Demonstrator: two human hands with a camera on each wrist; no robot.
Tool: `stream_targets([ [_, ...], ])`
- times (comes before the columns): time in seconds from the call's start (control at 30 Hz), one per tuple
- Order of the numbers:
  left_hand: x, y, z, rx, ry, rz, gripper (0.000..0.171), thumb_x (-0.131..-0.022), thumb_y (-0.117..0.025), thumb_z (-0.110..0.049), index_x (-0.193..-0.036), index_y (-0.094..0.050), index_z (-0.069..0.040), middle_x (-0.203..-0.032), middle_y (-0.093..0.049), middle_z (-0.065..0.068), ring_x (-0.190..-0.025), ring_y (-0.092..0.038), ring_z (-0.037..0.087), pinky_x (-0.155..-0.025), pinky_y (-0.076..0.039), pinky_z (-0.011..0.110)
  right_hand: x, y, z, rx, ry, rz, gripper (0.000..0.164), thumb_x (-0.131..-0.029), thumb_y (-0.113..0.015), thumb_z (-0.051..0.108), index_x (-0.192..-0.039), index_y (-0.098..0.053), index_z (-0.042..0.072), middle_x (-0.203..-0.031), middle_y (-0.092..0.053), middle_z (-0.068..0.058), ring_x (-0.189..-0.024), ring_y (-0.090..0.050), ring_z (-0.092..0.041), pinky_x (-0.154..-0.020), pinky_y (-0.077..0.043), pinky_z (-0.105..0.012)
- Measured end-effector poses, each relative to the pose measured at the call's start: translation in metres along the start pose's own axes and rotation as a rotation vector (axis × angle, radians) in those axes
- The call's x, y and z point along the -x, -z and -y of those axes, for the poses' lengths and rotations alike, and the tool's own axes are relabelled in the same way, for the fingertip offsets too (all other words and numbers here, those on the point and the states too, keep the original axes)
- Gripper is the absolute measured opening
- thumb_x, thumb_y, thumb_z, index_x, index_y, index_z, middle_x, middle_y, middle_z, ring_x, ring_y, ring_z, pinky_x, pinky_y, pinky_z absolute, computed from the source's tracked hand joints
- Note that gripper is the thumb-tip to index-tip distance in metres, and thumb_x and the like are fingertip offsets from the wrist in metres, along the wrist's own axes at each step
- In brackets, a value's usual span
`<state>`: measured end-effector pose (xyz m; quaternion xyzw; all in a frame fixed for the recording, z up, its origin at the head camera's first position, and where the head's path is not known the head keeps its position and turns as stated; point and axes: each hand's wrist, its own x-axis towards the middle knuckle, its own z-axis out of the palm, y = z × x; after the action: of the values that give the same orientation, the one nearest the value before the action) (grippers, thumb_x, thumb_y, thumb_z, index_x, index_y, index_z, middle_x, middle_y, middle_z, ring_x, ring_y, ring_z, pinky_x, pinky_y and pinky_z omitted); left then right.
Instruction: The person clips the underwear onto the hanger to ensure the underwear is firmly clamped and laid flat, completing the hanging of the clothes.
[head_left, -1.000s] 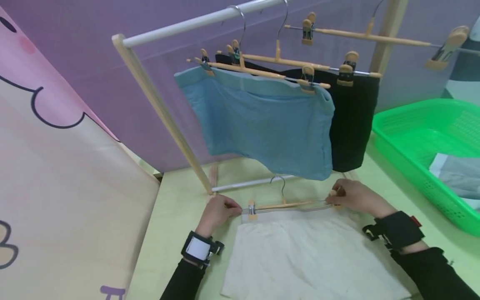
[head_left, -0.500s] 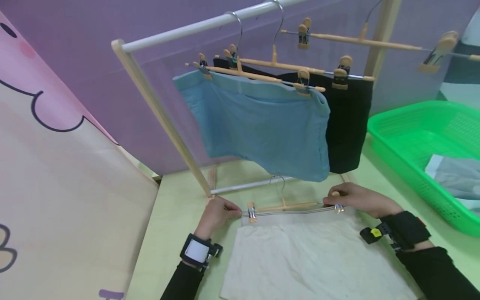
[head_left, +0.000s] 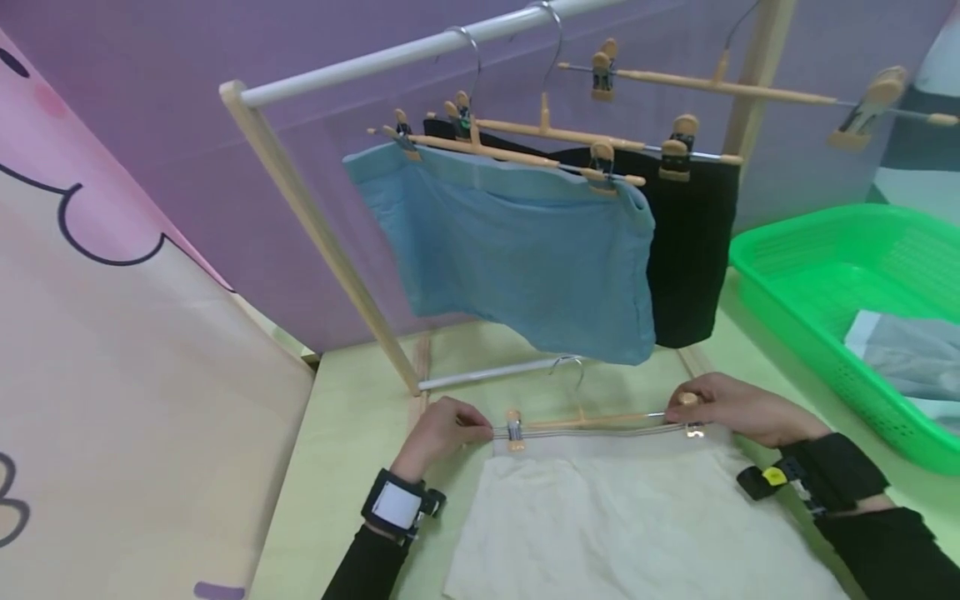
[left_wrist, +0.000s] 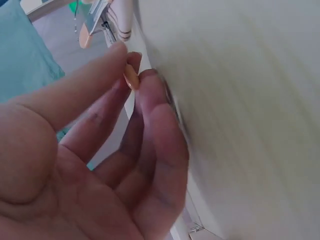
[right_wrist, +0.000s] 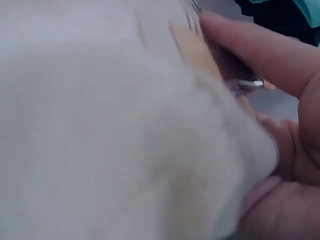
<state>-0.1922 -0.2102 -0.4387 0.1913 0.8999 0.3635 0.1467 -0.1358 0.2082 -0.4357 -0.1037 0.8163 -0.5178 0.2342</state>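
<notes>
A wooden clip hanger [head_left: 611, 419] lies along the waistband of a cream garment [head_left: 622, 517] spread on the table, with its metal hook pointing to the rack. Its left clip [head_left: 515, 432] and right clip [head_left: 694, 430] sit over the striped waistband edge. My left hand [head_left: 444, 432] pinches the hanger's left end; the left wrist view shows the wooden tip [left_wrist: 131, 77] between thumb and fingers. At the other end, my right hand [head_left: 742, 408] grips the hanger by the right clip. In the right wrist view the cream cloth [right_wrist: 100, 140] hides part of that hand.
Behind, a rack with a white rail [head_left: 420, 52] bears blue shorts [head_left: 525, 250] and a black garment [head_left: 693, 258] on clip hangers. Another clip hanger [head_left: 720, 83] hangs at right. A green basket [head_left: 795, 333] with grey-white cloth [head_left: 907, 346] stands to the right.
The right hand has shifted slightly right and down, and the right clip shows more plainly. The hanger and waistband have moved a little right; the left hand keeps its pinch.
</notes>
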Motion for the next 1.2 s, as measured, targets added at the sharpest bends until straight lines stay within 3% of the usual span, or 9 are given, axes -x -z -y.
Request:
stream_targets([
  [0.17,0.001,0.003,-0.007,-0.032,-0.01,-0.029,0.012,-0.091,-0.073,-0.023,-0.094,-0.076,-0.012,-0.086,-0.071,-0.001,-0.072,-0.062,0.012,-0.062,-0.051,0.029,0.008,0.001,0.0,-0.07,-0.011,-0.067,0.028,-0.099,-0.062,0.023,-0.101,-0.059,-0.004,-0.107,-0.072,-0.013,-0.101,-0.066,-0.018,-0.086,-0.047,-0.031],
  [0.3,0.004,0.016,-0.019,-0.07,-0.019,-0.146,0.012,-0.094,-0.069,-0.023,-0.095,-0.075,-0.012,-0.088,-0.071,0.0,-0.073,-0.062,0.012,-0.061,-0.051,0.028,0.015,0.003,0.001,-0.117,-0.011,-0.092,0.029,-0.1,-0.061,0.024,-0.104,-0.057,-0.004,-0.116,-0.072,-0.014,-0.108,-0.069,-0.014,-0.09,-0.05,-0.029],
  [0.47,0.013,0.046,-0.043,-0.084,-0.08,-0.413,0.014,-0.095,-0.068,-0.022,-0.098,-0.075,-0.01,-0.085,-0.072,0.003,-0.072,-0.064,0.014,-0.063,-0.052,0.03,0.023,0.004,-0.002,-0.124,-0.028,-0.124,0.03,-0.1,-0.061,0.025,-0.11,-0.056,-0.003,-0.117,-0.071,-0.013,-0.108,-0.068,-0.012,-0.092,-0.046,-0.032],
  [0.67,0.019,0.08,-0.058,-0.066,-0.146,-0.849,0.017,-0.096,-0.068,-0.021,-0.097,-0.064,-0.005,-0.079,-0.071,0.009,-0.069,-0.066,0.022,-0.059,-0.05,0.031,0.031,0.006,-0.005,-0.118,-0.031,-0.146,0.029,-0.1,-0.061,0.024,-0.109,-0.057,-0.002,-0.117,-0.072,-0.013,-0.108,-0.068,-0.012,-0.094,-0.043,-0.041],
  [0.77,0.016,0.089,-0.056,-0.075,-0.128,-1.029,0.024,-0.094,-0.069,-0.019,-0.093,-0.052,-0.003,-0.075,-0.063,0.011,-0.067,-0.063,0.027,-0.059,-0.045,0.033,0.034,0.007,-0.004,-0.118,-0.035,-0.156,0.028,-0.1,-0.061,0.024,-0.109,-0.057,-0.002,-0.117,-0.072,-0.012,-0.108,-0.068,-0.011,-0.095,-0.041,-0.045],
  [0.83,0.013,0.093,-0.053,-0.086,-0.081,-1.102,0.031,-0.093,-0.07,-0.022,-0.094,-0.046,-0.002,-0.075,-0.056,0.01,-0.067,-0.057,0.03,-0.06,-0.039,0.036,0.036,0.008,-0.004,-0.12,-0.034,-0.157,0.027,-0.1,-0.06,0.024,-0.108,-0.057,-0.002,-0.117,-0.072,-0.013,-0.108,-0.068,-0.012,-0.095,-0.042,-0.043],
  [0.97,0.004,0.095,-0.045,-0.055,-0.001,-1.106,0.047,-0.09,-0.073,-0.028,-0.111,-0.041,-0.002,-0.094,-0.049,0.013,-0.082,-0.054,0.032,-0.066,-0.039,0.039,0.04,0.007,-0.002,-0.126,-0.031,-0.161,0.028,-0.1,-0.061,0.025,-0.107,-0.056,-0.002,-0.116,-0.072,-0.013,-0.108,-0.068,-0.014,-0.092,-0.044,-0.035],
  [1.1,-0.008,0.093,-0.033,-0.025,0.03,-1.003,0.06,-0.093,-0.07,-0.028,-0.132,-0.034,-0.002,-0.113,-0.053,0.02,-0.093,-0.059,0.035,-0.07,-0.049,0.043,0.044,0.008,-0.003,-0.137,-0.037,-0.169,0.027,-0.1,-0.061,0.024,-0.106,-0.056,-0.002,-0.115,-0.073,-0.013,-0.107,-0.069,-0.015,-0.089,-0.047,-0.028],
  [1.2,-0.015,0.092,-0.026,-0.071,0.054,-0.917,0.05,-0.099,-0.061,-0.027,-0.135,-0.039,0.0,-0.103,-0.062,0.023,-0.083,-0.065,0.038,-0.064,-0.052,0.048,0.051,0.012,-0.006,-0.123,-0.029,-0.183,0.026,-0.1,-0.06,0.022,-0.105,-0.057,-0.003,-0.113,-0.073,-0.012,-0.106,-0.069,-0.013,-0.085,-0.049,-0.025],
])
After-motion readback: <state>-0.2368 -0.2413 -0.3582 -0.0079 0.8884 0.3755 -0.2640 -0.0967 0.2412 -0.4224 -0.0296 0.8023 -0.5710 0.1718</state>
